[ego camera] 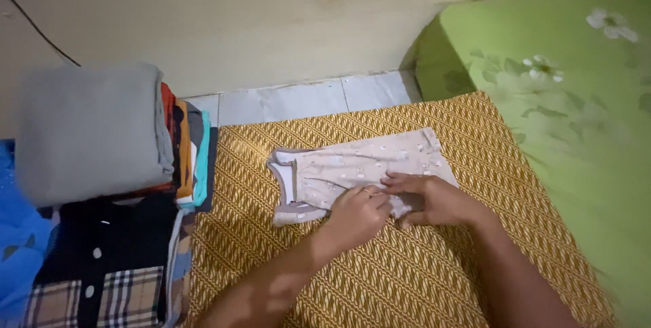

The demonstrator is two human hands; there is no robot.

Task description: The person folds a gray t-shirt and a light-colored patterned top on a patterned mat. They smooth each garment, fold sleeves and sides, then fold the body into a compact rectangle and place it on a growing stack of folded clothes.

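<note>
A small beige sleeveless garment with a pale printed pattern and grey trim (352, 169) is laid flat near the middle of a mustard-yellow patterned cloth (420, 274) that is spread on the floor, with its neck opening turned toward the stack of folded clothes (95, 138) at the left. The left hand (358, 211) is curled down onto the near edge of the garment, its fingers bent and pinched on the fabric, and the right hand (434, 199) is pressed just beside it, its fingers narrowed and stretched along the same edge; the two hands are touching. A fold along the near side appears to be in hand. For a neat result, the edge is best kept straight and parallel to the far side, the fabric is best smoothed outward from the hands so that no crease is trapped, and the grey armhole trim is best tucked level with the body. A bed with a green flowered sheet (569, 91) is seen at the right, pale floor tiles (312, 97) beyond the cloth, and a black shirt with a plaid panel (102, 280) at the lower left.
</note>
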